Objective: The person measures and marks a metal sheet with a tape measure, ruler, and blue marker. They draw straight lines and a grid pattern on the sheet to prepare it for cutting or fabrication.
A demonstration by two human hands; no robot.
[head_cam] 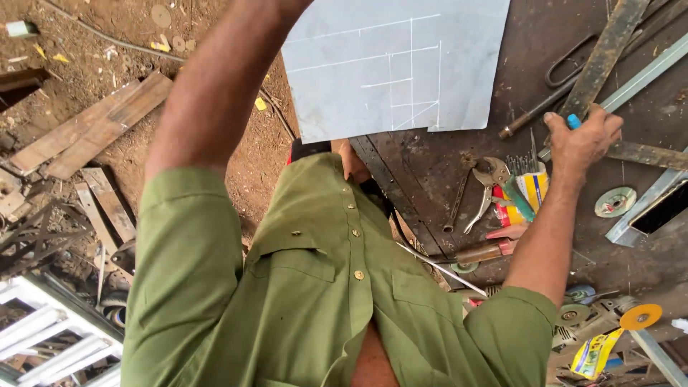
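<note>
My right hand [582, 140] rests on the dark metal workbench [430, 165], closed around a small blue marker-like stick [573, 121] whose tip pokes out above the fingers. It lies against a rusty flat bar [604, 54] and a pale aluminium profile [638, 82]. A grey metal sheet [337, 79] with thin drawn lines lies on the bench to the left of this hand, partly overhanging the edge. My left arm [208, 100] in a green sleeve rises across the sheet's corner and leaves the top of the picture, so my left hand is hidden.
Pliers [487, 183], a spanner [456, 204], a yellow box of nails [532, 188], a chisel-like tool [481, 252], grinding discs [614, 201] and an angle grinder [595, 319] crowd the bench near me. Wooden planks [86, 129] lie on the dirt floor at left, a white frame [50, 337] below.
</note>
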